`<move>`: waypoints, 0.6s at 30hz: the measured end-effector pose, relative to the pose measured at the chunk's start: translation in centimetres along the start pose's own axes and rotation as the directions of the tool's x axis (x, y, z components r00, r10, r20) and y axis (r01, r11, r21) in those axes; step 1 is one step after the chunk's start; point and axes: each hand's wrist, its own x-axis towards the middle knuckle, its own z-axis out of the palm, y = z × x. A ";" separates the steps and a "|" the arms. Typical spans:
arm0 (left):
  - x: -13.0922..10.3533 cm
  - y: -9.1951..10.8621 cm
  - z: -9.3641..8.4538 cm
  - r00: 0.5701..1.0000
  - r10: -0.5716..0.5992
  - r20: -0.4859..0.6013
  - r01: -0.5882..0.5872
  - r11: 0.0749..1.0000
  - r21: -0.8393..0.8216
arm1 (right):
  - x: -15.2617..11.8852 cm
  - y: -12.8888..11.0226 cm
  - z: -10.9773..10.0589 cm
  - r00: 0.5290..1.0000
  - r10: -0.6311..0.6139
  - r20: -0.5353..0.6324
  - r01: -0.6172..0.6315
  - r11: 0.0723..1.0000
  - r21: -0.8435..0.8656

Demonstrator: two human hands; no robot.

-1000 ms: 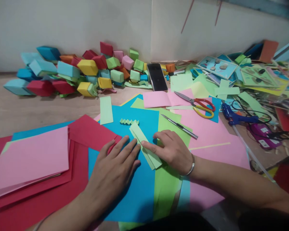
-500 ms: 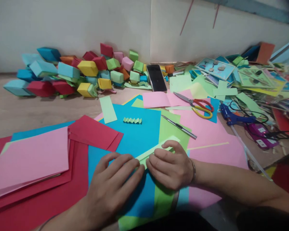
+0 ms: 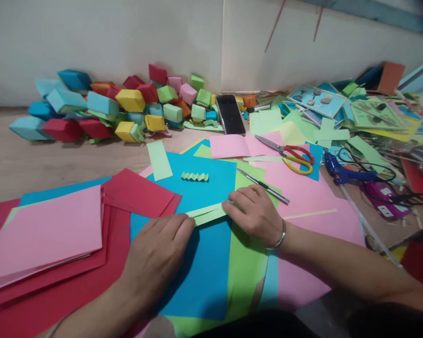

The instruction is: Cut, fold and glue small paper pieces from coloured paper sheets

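A folded strip of light green paper (image 3: 210, 214) is stretched between my two hands over a blue sheet (image 3: 197, 272). My left hand (image 3: 162, 251) is closed on its left end, and my right hand (image 3: 255, 213) pinches the right end. A fold line runs along the strip. Just beyond it lies a small zigzag-folded green paper piece (image 3: 195, 176). A flat pale green rectangle (image 3: 160, 161) rests to the left of that piece. Close to my right hand is a craft knife (image 3: 264, 186).
Scissors (image 3: 289, 152) lie on pink paper, with a blue glue gun (image 3: 345, 171) to their right. Pink sheets (image 3: 52, 230) and red paper (image 3: 141, 192) are at left. Behind are a phone (image 3: 230, 115), many coloured paper boxes (image 3: 130, 101) and a pile of cards (image 3: 317, 100).
My hands have moved apart, showing more of the strip's middle. My right hand has shifted up and now grips the strip's end; the strip lies more level than before.
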 end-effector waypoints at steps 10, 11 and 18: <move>-0.3 -0.3 1.0 1.000 0.020 0.023 -0.017 0.993 -0.120 | -0.5 0.1 0.2 0.995 -0.017 0.098 0.014 0.999 0.032; -0.3 -0.5 1.0 0.999 0.028 0.028 -0.024 0.991 -0.129 | -0.4 0.0 0.1 0.993 -0.013 0.114 0.008 0.999 0.039; -0.3 -0.6 1.0 0.998 0.029 0.059 -0.021 0.992 -0.123 | -0.5 -0.6 -0.8 0.991 0.045 0.125 -0.056 0.995 0.087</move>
